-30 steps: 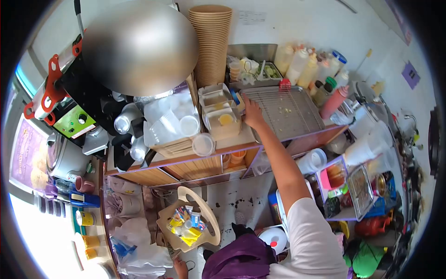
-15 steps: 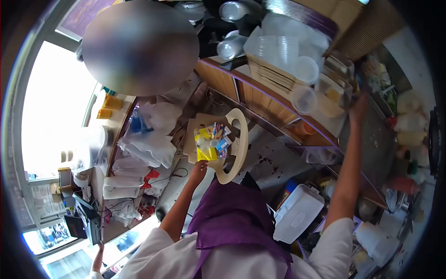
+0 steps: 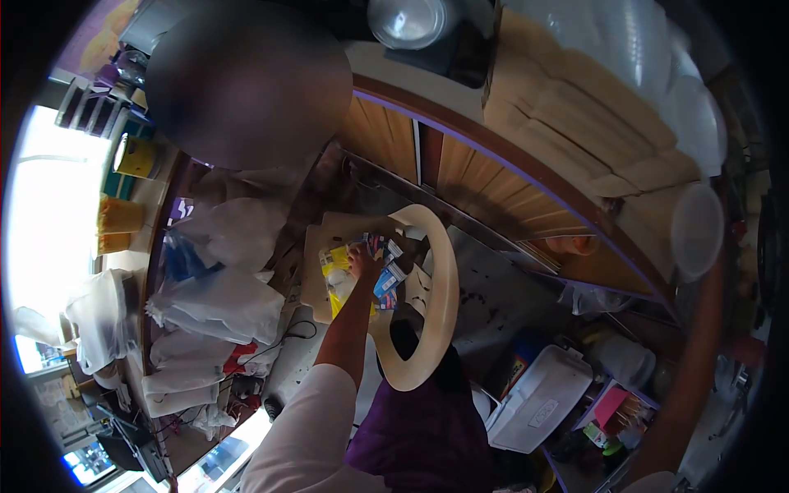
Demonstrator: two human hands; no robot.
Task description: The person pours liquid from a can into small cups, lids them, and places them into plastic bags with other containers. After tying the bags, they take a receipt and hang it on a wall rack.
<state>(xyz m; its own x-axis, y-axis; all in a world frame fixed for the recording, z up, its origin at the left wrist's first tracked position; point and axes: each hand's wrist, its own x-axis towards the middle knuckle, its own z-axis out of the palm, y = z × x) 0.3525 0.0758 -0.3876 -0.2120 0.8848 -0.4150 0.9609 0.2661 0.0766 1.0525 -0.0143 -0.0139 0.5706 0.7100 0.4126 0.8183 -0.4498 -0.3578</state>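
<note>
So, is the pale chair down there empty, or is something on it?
Not empty: yellow packets and a blue-and-white packet lie on the seat of the chair, with the left hand in among them.

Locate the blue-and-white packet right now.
Head view, near the centre: the blue-and-white packet lies on the beige chair, just right of the left hand.

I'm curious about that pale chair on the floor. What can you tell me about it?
The chair is cream-beige and looks like smooth plastic. Its flat seat has an angular edge, and a broad curved backrest sweeps around one side, with openings between them. It appears upright, between the bagged goods and the wood-fronted counter. A heap of small yellow, blue and white packets lies on the seat, with the person's left hand over them. Its legs can't be seen.
</note>
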